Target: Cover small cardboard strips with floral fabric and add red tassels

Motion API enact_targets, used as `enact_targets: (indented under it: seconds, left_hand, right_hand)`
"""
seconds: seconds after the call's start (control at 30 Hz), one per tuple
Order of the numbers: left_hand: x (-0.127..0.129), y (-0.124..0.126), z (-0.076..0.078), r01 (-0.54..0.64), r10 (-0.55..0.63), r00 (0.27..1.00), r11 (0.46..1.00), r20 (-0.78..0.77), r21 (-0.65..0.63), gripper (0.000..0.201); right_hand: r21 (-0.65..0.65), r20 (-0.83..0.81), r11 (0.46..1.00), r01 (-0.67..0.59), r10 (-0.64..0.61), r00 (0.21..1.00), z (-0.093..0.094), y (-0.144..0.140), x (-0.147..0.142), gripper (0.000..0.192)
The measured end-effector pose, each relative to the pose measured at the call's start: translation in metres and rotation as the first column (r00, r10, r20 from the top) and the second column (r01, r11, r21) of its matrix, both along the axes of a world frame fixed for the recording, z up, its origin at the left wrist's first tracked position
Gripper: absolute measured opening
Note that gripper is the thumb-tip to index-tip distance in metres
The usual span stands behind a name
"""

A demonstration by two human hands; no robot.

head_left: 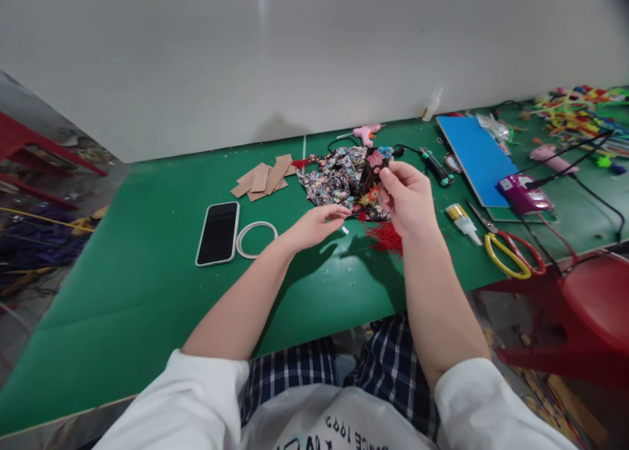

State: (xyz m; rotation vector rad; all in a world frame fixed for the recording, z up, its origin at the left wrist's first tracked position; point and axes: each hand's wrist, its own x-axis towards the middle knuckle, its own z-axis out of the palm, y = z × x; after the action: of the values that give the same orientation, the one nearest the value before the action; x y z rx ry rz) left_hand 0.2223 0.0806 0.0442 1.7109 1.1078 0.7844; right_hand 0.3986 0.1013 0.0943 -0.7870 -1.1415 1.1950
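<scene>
Right hand pinches dark fabric piece, coloured flowers seemingly already on; left hand loosely spread, empty; black floral-print cloth heap, completion unclear.

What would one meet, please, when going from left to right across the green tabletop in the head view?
Rectangular white-edged phone with black screen, round white ring, crumpled black floral fabric, slim green-and-black tool, red-and-yellow-handled scissors.
</scene>
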Motion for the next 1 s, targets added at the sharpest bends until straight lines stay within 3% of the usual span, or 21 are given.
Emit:
enact_targets:
  seconds: [0.17,0.33,0.43,0.63,0.73,0.83,0.9,1.0]
  left_hand:
    - [0.009,-0.008,0.016,-0.057,0.074,0.946,0.996,0.316,-0.065,0.025]
    - [0.023,-0.021,0.024,0.12,0.024,0.852,0.963,0.522,-0.241,0.025]
    - [0.027,-0.025,0.022,0.226,-0.008,0.814,0.926,0.58,-0.303,0.028]
    - [0.027,-0.028,0.026,0.256,0.041,0.767,0.896,0.641,-0.363,0.037]
    - [0.026,-0.028,0.029,0.252,0.052,0.757,0.896,0.651,-0.365,0.032]
    - [0.022,-0.024,0.032,0.149,0.098,0.762,0.935,0.639,-0.321,0.026]
    - [0.017,-0.019,0.034,-0.055,0.208,0.777,0.963,0.595,-0.266,0.024]
    - [0.008,-0.012,0.036,-0.403,0.434,0.73,0.897,0.528,-0.179,0.026]
  right_hand:
    - [-0.038,-0.072,0.945,-0.324,0.321,0.944,0.003,-0.008,0.004,0.025]
    - [0.015,-0.135,0.855,-0.518,0.515,0.847,-0.004,-0.012,0.003,0.017]
    - [0.021,-0.18,0.821,-0.571,0.565,0.805,-0.008,-0.011,0.004,0.015]
    - [-0.023,-0.182,0.79,-0.613,0.6,0.779,-0.018,-0.008,0.001,0.019]
    - [-0.075,-0.121,0.825,-0.56,0.55,0.827,-0.025,-0.005,-0.004,0.02]
    - [-0.18,-0.045,0.89,-0.42,0.419,0.907,-0.031,0.0,-0.01,0.021]
    - [-0.242,-0.013,0.915,-0.323,0.33,0.944,-0.034,0.003,-0.014,0.022]
    - [-0.248,-0.02,0.924,-0.291,0.295,0.955,-0.037,0.002,-0.021,0.026]
